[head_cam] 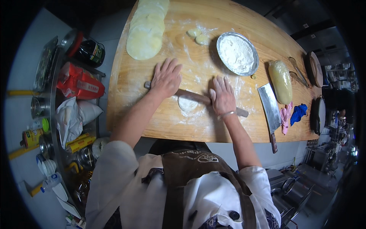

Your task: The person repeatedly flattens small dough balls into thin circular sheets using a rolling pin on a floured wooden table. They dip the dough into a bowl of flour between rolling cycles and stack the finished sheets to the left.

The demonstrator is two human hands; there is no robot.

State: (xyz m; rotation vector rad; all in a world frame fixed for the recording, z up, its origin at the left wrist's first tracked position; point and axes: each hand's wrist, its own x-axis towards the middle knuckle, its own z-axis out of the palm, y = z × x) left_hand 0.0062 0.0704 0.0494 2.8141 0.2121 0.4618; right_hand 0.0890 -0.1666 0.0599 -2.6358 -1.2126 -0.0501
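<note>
A dark wooden rolling pin (197, 97) lies slantwise over a small floured dough disc (187, 104). Near the pin's left end my left hand (166, 77) rests on it, palm down and fingers stretched away from me. Towards its right end lies my right hand (223, 96), also palm down on the pin, a bangle at its wrist. Beyond, a metal bowl of flour (237, 54) stands beside two small dough pieces, one of them a round (202, 39). Overlapping rolled dough sheets (144, 43) form a row at the far left.
To the right on the wooden table (171, 126) lie a cleaver (269, 107), its handle over the near edge, a wrapped dough log (280, 83), pink (285, 117) and blue (298, 114) crumpled items, and a strainer (298, 71). A metal shelf with bags and bottles stands left.
</note>
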